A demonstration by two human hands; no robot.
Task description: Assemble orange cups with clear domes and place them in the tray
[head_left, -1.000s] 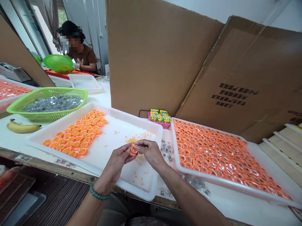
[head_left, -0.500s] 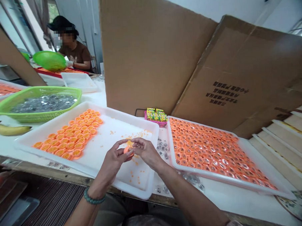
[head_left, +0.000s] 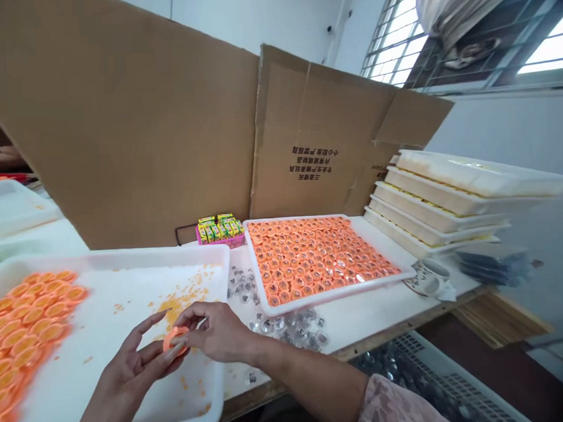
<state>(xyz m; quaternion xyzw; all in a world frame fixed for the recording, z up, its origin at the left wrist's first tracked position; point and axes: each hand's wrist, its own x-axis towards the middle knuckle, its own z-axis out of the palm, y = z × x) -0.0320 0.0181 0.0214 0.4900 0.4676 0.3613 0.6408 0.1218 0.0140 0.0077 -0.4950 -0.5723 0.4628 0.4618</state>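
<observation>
2 hands (head_left: 169, 349) w/ fingers (head_left: 178, 349) clamped on 1 orange ring-shaped pc (head_left: 174, 340) above l. white tray (head_left: 113, 311)

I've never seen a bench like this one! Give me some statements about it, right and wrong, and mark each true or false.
1. The left hand and right hand are both on one small orange piece. True.
2. The pink basket holds plain blue packets. False: the packets are yellow and green.
3. Loose yellow-orange bits lie in the near tray, beyond the hands. True.
4. The patterned cup stands inside the filled tray. False: the cup is on the table, outside the filled tray.
5. The printing on the cardboard is the right way up. False: it is upside down.
</observation>
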